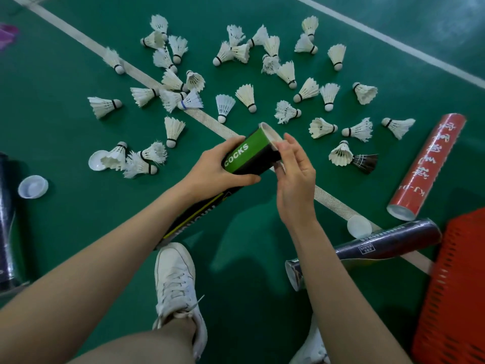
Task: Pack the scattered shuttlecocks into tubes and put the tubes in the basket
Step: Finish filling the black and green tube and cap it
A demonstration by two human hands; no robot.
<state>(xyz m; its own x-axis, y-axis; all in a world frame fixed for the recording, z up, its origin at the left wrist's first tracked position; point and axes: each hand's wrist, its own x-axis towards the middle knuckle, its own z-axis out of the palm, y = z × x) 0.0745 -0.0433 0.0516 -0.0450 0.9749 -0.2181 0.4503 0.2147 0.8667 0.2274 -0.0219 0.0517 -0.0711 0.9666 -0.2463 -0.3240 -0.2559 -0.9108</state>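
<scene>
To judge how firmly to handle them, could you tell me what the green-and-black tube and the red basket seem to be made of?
Green-and-black cylindrical tube, gripped by the left hand: probably cardboard, matte printed wrap; its open rim shows a pale, thick wall.
Red perforated basket: likely moulded plastic, slightly glossy; even rows of slots.

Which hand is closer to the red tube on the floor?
Right. The right hand sits left of the red tube; the left hand, gripping the green tube, is farther left.
</scene>
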